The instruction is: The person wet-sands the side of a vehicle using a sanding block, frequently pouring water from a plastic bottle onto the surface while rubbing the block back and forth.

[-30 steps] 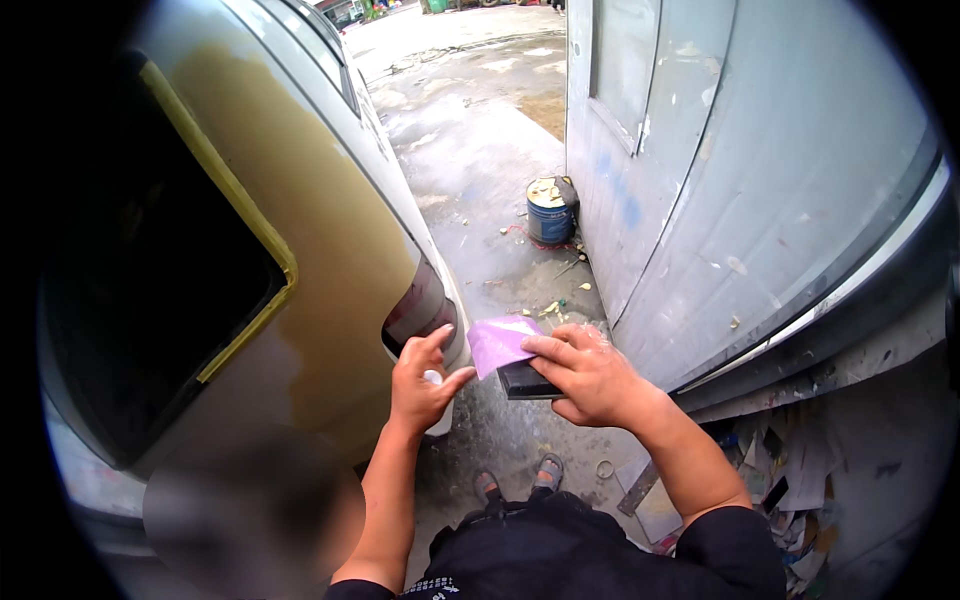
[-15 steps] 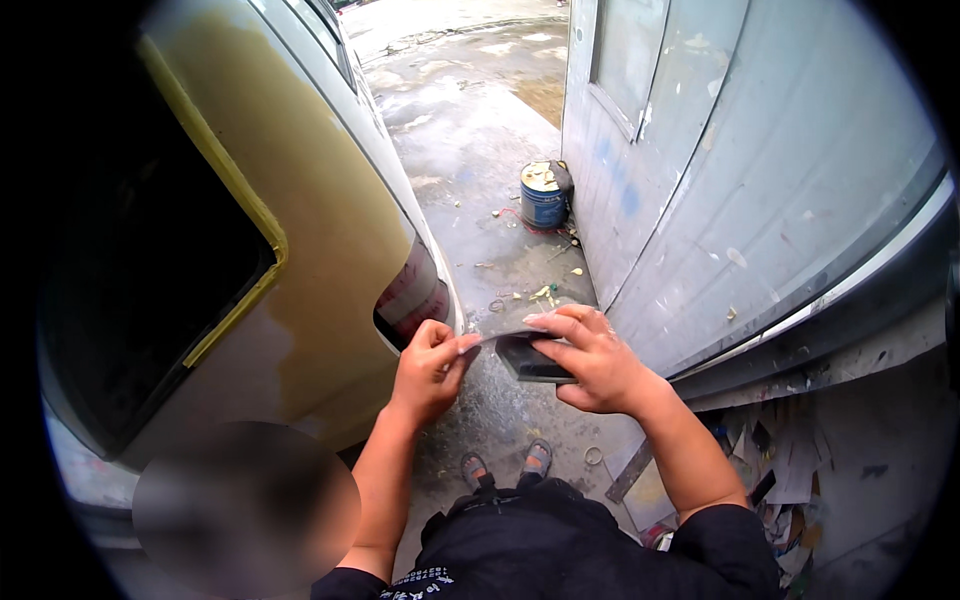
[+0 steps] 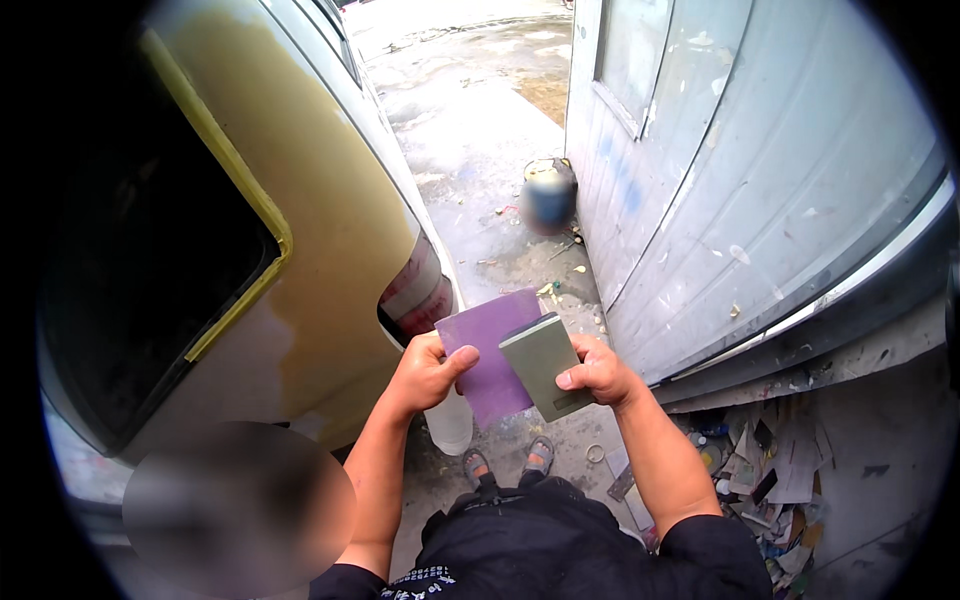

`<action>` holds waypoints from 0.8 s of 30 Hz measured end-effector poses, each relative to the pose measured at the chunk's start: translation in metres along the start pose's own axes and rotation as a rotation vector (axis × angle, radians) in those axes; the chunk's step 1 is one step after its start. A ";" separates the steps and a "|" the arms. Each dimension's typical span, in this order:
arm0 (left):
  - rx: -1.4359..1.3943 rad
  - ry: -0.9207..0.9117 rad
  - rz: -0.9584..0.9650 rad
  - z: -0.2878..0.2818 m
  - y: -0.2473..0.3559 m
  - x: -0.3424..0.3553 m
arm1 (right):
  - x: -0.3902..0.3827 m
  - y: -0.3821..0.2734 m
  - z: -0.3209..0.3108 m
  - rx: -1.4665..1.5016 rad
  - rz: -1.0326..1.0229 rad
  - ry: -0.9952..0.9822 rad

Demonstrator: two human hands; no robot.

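Note:
My left hand [image 3: 430,372] pinches the edge of a purple sandpaper sheet [image 3: 485,355], thumb on its face. A flat grey-green sanding block [image 3: 545,365] with a dark edge is gripped by my right hand [image 3: 600,372], thumb across its lower corner. The block overlaps the right part of the sheet; whether my right fingers also touch the sheet behind it is hidden. To the left stands a vehicle body panel [image 3: 330,190] with a broad patch of yellowish filler, beside a dark window opening [image 3: 170,250] edged with yellow tape [image 3: 250,210].
A grey metal wall [image 3: 760,200] with paint spots runs along the right. At its foot sits a blue bucket [image 3: 550,205], blurred, with scraps on the floor [image 3: 480,200] around it. Papers and debris [image 3: 780,470] pile up at lower right. A red-and-white wrapped area [image 3: 415,290] shows in the panel's opening.
The sheet, seen nearly edge-on before, now shows its purple face. The block has turned so its flat grey-green face shows, and my right hand has rotated with it.

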State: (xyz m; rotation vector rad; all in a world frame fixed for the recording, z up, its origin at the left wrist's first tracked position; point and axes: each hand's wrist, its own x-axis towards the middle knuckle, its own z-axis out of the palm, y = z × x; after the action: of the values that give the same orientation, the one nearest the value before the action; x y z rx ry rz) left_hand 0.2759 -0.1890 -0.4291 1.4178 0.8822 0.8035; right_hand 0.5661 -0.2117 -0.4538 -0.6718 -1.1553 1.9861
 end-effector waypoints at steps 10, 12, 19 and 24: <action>-0.063 0.358 -0.045 0.006 -0.007 0.006 | -0.002 -0.007 0.014 -0.206 -0.099 0.109; 0.001 0.399 0.002 0.006 -0.013 0.004 | -0.002 -0.014 0.014 -0.684 -0.268 0.118; 0.029 0.106 0.113 0.012 -0.039 0.013 | -0.002 -0.006 0.050 -0.922 -0.363 -0.060; -0.097 0.022 0.047 0.015 -0.034 0.007 | 0.006 0.009 0.047 -1.008 -0.396 -0.193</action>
State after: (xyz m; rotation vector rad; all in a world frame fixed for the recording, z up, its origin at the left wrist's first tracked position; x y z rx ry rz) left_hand 0.2904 -0.1899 -0.4644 1.3509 0.8183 0.8869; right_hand 0.5247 -0.2337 -0.4408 -0.6463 -2.2285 1.0625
